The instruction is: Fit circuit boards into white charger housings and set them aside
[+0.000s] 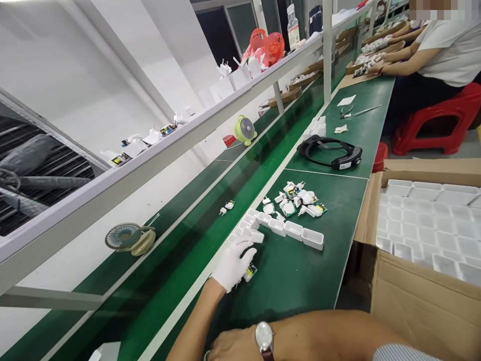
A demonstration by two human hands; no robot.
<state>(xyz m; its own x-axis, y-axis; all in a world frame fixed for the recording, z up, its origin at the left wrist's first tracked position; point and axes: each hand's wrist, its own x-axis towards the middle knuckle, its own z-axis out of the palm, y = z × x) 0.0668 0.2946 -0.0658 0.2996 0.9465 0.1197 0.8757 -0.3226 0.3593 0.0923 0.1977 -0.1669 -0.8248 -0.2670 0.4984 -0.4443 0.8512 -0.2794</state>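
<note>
**Gloved hand closed on a small board near the desk's belt-side edge**

Just nearer the camera than the row of white shells point(293, 229), the left hand point(232, 265) is seen in a white glove. Its grip is closed on a small white part point(250, 272), which is held low against the green desk point(300, 286). The part is short and blocky, and a green circuit board shows at its lower end.

The right hand point(235, 346), bare and with a wristwatch at the wrist, is laid at the lower picture edge, well nearer than the row. Whether its grip is open cannot be told, as the fingers are cut off.

Bare desk is left between the row and the right forearm. To the right of the row, the desk's edge is met by a cardboard box point(424, 301). To the left of the row, a pale strip borders the conveyor belt point(176, 250). Beyond the row, a heap of loose parts point(296, 200) is spread.
</note>
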